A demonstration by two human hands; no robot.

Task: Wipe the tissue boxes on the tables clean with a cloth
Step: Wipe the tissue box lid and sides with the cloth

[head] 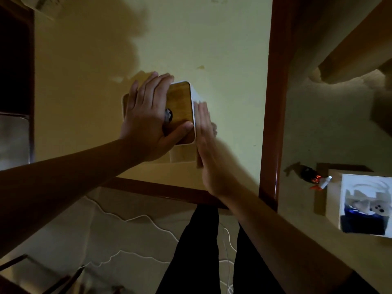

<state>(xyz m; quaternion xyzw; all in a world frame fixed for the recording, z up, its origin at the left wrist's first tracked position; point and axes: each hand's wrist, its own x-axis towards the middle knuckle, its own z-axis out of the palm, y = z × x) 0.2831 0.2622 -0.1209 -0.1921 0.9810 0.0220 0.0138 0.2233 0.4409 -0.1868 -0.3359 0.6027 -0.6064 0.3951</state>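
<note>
A tissue box (pixel 181 102) with a white body and a brown wooden lid stands on the pale yellow table (pixel 212 49). My left hand (pixel 146 115) rests flat on the lid. Its fingers reach over the far left edge, and its thumb lies along the near edge, beside the dark tissue opening. My right hand (pixel 206 145) presses flat, fingers straight, against the box's right side. A pale patch shows by its fingertips, and I cannot tell whether it is a cloth or the box wall.
The table has a red-brown wooden rim (pixel 273 102) at its right and near edges. To the right, lower down, lie a white picture box (pixel 364 206) and a small dark wrapped object (pixel 311 177). White cables (pixel 137 219) run over the floor by my legs (pixel 199 251).
</note>
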